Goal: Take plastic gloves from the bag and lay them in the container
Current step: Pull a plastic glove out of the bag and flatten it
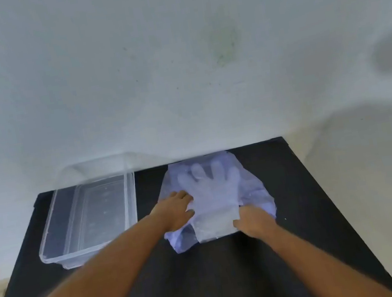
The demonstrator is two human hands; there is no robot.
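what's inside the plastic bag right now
Clear plastic gloves, fingers pointing away, show through the bag. How many are stacked cannot be told. The left hand and right hand cover its near edges.

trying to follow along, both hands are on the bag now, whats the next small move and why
Probably draw the gloves out by their cuff end with the right hand while the left hand pins the bag: they lie inside it, cuffs nearest the person, and the container looks empty.
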